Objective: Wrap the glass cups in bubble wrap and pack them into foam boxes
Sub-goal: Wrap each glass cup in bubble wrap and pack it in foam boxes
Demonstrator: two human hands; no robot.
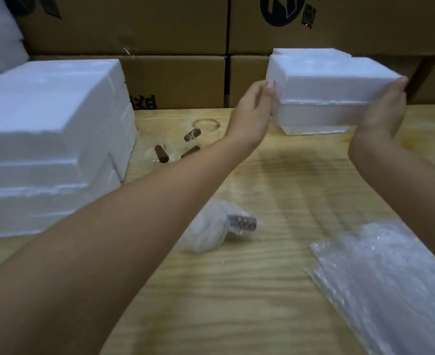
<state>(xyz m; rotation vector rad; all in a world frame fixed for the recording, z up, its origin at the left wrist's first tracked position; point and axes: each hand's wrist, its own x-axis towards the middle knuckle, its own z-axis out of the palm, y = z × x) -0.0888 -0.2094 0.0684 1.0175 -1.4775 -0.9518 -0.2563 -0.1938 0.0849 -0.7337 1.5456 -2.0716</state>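
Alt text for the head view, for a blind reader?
The left hand and right hand hold a white foam box between them at a wooden table. A stack of foam boxes stands left; bubble wrap lies lower right.

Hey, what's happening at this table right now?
A person is holding a lidded white foam box between both hands, with the left hand on its left side and the right hand on its right side, toward the far right of the wooden table. A bubble-wrapped bundle lies mid-table, not yet boxed. Bubble wrap sheets sit at the near right, and a stack of foam boxes stands on the left.
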